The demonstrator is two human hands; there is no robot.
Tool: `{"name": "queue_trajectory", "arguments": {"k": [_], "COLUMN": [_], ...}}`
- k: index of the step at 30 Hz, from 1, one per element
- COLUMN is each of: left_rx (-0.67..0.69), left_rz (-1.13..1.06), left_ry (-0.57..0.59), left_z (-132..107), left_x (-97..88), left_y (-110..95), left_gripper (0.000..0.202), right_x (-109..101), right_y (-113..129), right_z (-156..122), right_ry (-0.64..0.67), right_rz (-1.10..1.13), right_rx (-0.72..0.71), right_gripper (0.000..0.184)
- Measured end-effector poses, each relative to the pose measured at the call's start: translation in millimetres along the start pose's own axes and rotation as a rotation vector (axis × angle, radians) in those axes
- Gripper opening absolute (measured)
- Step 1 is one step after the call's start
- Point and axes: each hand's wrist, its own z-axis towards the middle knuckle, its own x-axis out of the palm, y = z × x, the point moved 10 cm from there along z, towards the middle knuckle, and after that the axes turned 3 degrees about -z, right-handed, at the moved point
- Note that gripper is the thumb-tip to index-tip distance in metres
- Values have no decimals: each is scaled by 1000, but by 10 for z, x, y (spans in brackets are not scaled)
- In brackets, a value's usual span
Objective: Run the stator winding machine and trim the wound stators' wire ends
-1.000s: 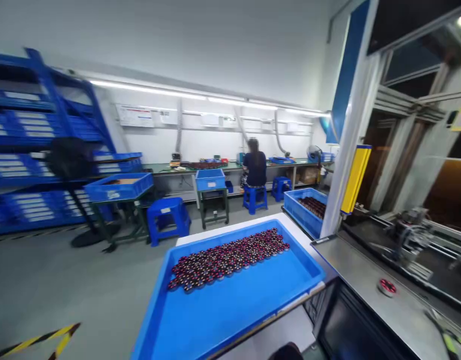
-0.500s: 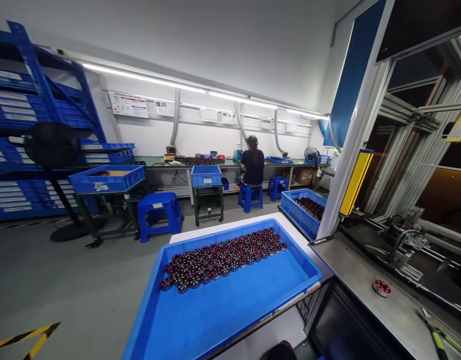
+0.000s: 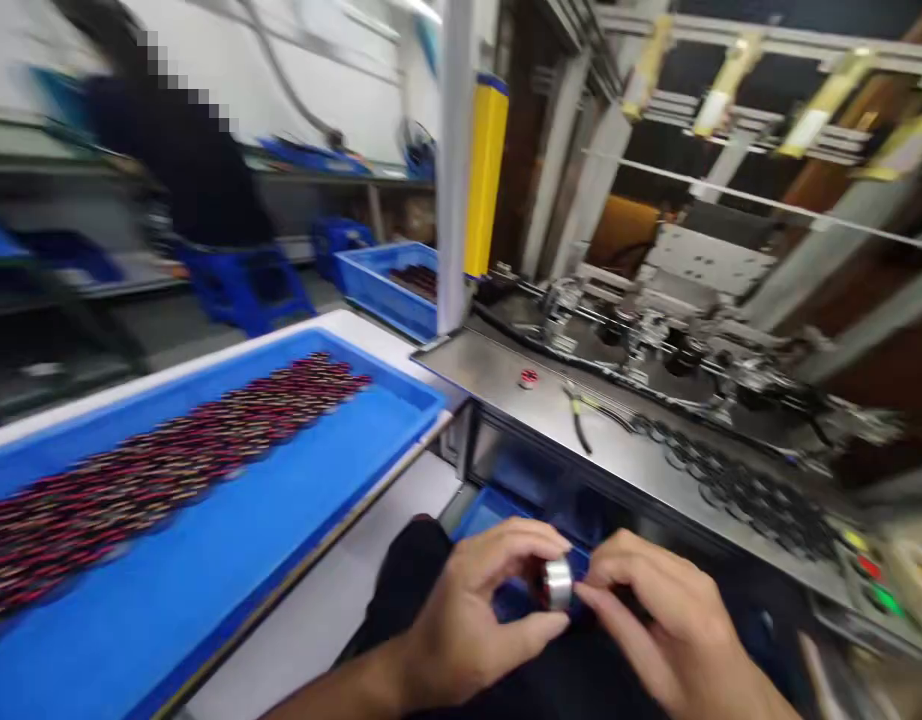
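My left hand holds a small round motor stator between thumb and fingers, its shiny silver side turned towards my right hand. Close beside it is my right hand, thumb and forefinger pinched together. Whatever may be between those fingertips is too small to make out. Both hands are above my lap, in front of the metal bench. To the left, a blue tray carries many red and black stators in packed rows, blurred by motion.
On the metal bench lie a single red stator, pliers and several black rings. Machine fixtures stand behind. A yellow guard bar is on the post. Another blue bin and a seated person are beyond.
The view has swung right and down towards the machine bench. Both my hands have come into view, the left one with a stator in it.
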Motion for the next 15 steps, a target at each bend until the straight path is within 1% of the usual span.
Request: {"name": "queue_trajectory", "arguments": {"k": [2, 5, 8, 9, 11, 12, 13, 15], "left_rx": [42, 97, 185, 233, 332, 373, 399, 403], "left_rz": [77, 200, 354, 406, 491, 517, 529, 525], "left_ry": [15, 59, 99, 117, 158, 179, 196, 224], "left_z": [5, 14, 5, 1, -8, -11, -11, -4], "left_x": [-38, -61, -31, -2, 73, 109, 137, 161], "left_y": [-71, -161, -270, -320, -420, -463, -495, -522], "left_gripper": [45, 46, 49, 51, 53, 53, 52, 52], "right_x": [25, -17, -86, -88, -20, 51, 136, 280], "right_y": [-85, -316, -523, -567, -597, -586, -569, -550], "right_z": [3, -52, -131, -143, -139, -128, -119, -115], "right_ry": [47, 90, 77, 65, 74, 106, 153, 238], "right_rz": [18, 76, 245, 327, 480, 533, 568, 603], "right_rx": [30, 172, 315, 356, 421, 448, 474, 517], "right_gripper": [12, 13, 13, 20, 36, 40, 41, 38]}}
